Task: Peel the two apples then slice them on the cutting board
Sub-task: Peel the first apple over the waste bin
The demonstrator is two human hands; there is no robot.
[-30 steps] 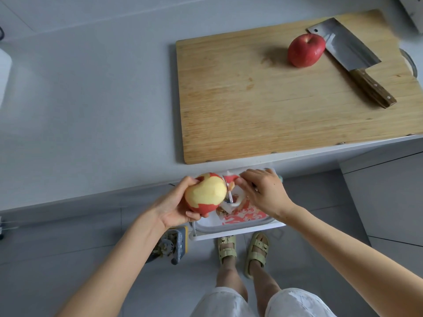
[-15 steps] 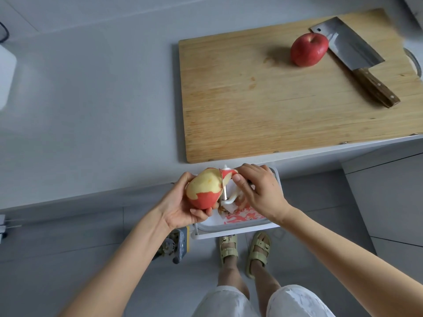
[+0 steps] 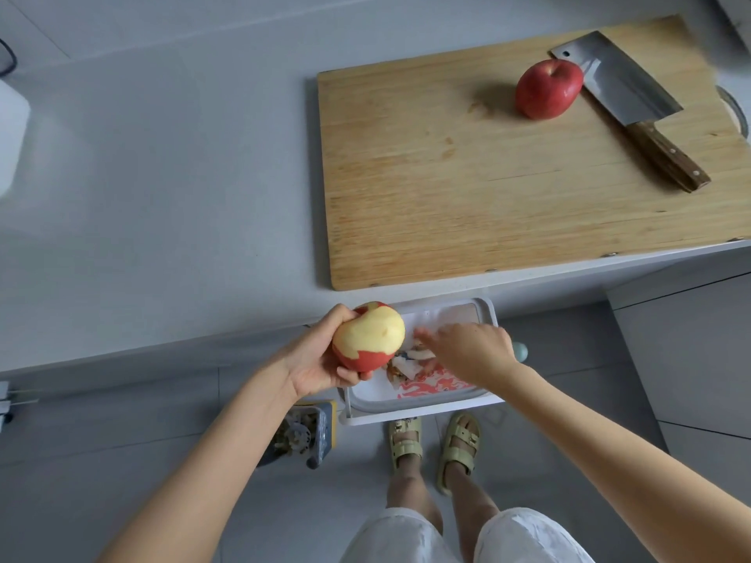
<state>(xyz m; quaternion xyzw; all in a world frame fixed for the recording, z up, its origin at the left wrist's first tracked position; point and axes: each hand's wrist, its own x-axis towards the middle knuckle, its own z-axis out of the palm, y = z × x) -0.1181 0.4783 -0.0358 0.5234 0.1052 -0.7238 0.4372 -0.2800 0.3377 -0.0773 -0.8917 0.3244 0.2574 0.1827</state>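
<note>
Left hand (image 3: 321, 359) cups the firm half-peeled apple (image 3: 367, 339) by its remaining skin, the bared flesh likely slippery; right hand (image 3: 471, 351) blurred, grip indeterminate.

1 head camera looks steeply down, seemingly close above the counter (image 3: 162, 197) edge.

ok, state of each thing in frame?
held apple: partly peeled, some red skin left.
red apple: whole, unpeeled, on cutting board.
cleaver: flat on cutting board, unheld.
bin: open, peels inside.
left hand: grips held apple.
right hand: blurred over bin, grip unclear.
</note>
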